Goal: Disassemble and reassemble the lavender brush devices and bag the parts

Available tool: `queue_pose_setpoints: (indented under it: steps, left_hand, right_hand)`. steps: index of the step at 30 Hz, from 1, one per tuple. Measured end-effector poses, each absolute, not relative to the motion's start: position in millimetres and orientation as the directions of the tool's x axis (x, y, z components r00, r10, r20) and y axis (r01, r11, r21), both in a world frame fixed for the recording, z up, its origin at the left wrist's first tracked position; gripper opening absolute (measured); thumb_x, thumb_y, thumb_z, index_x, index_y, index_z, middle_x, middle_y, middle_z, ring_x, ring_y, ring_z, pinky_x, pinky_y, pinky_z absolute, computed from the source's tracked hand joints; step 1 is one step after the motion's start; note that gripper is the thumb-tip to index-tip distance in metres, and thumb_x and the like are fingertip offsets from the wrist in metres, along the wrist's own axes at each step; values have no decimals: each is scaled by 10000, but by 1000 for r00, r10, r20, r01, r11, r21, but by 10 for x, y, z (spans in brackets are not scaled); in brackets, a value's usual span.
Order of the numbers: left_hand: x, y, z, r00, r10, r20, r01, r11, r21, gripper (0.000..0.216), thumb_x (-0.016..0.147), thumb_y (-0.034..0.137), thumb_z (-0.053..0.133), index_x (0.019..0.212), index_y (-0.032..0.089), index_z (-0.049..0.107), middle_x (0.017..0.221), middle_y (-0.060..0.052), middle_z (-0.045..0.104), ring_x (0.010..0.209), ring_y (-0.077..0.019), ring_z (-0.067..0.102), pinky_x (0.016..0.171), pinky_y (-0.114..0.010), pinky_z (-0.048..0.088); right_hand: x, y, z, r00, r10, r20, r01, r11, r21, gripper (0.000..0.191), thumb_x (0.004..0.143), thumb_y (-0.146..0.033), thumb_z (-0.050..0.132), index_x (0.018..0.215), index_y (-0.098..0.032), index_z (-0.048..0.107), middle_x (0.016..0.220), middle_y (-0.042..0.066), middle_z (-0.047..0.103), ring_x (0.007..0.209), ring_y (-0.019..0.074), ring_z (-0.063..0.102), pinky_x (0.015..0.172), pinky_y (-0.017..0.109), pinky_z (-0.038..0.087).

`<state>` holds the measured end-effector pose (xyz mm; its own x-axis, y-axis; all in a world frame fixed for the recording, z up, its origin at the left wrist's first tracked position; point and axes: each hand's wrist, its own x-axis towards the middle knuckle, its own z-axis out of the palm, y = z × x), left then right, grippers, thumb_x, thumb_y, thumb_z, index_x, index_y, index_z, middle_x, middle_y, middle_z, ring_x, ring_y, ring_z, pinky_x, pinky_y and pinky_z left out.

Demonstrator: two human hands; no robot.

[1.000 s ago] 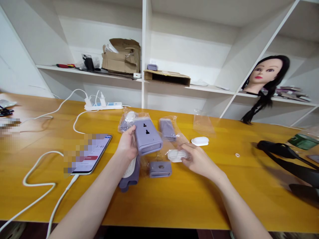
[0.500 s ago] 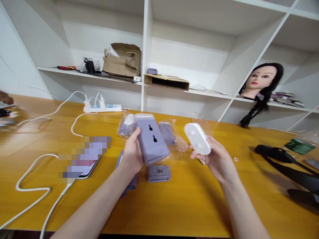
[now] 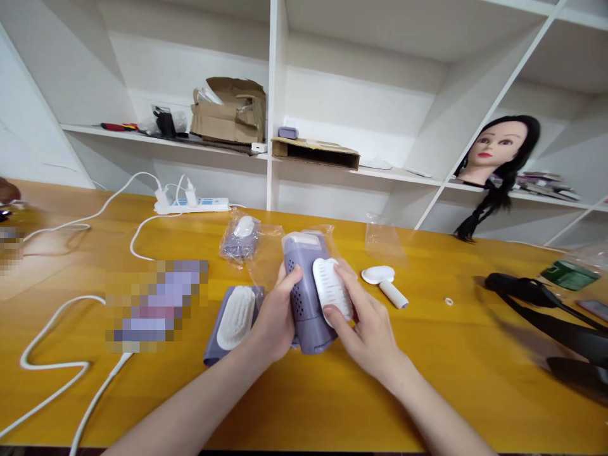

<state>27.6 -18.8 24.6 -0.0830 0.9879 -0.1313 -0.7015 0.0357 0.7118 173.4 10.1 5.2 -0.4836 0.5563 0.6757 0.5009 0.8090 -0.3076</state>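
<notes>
My left hand (image 3: 273,326) is closed around a purple plastic device body (image 3: 300,301) with a dotted grille and a whitish end, held tilted above the table. On its right face lies a white bristled brush head (image 3: 330,285), which my right hand (image 3: 370,326) grips by the edge with thumb and fingers. Whether the head is latched to the body I cannot tell. Left of my hands rests another purple body with a white ridged pad (image 3: 236,320). To the right lies a small white brush (image 3: 379,274) with a short handle.
A bagged purple piece (image 3: 241,239) lies behind my hands, beside clear plastic wrap. Further left are a blurred-out phone (image 3: 164,301), white cables and a power strip (image 3: 209,204). A black strap-like object (image 3: 527,297) lies right. Shelves behind hold cardboard boxes (image 3: 228,117) and a mannequin head (image 3: 498,149).
My right hand has brought the white brush head leftward against the purple body. The body has been turned in my left hand, so its grille side now shows instead of the slotted face.
</notes>
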Motion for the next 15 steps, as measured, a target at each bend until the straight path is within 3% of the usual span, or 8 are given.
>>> queue_pose_setpoints:
  steps: [9,15]
  left_hand:
    - [312,-187,150,-31,983,-181,-664,115,738,433,848,412,532,1269,332,473,1186,-12,637,1066,-211,603,907,-333,478]
    - [410,-216,64,-53,988,-145,-695,67,716,426,830,390,574,1241,299,506,1205,-32,633,1095,-209,591,930,-308,460]
  right_hand:
    - [1696,92,66,-463,627,627,546,759,-355,521,888,-324,485,1376,-199,353,1292,153,572,1128,289,591,850,430,534]
    - [1700,127,0,-440,547,712,576,780,-243,529,906,-334,463,1391,-175,324,1272,174,583,1107,294,605,851,435,533]
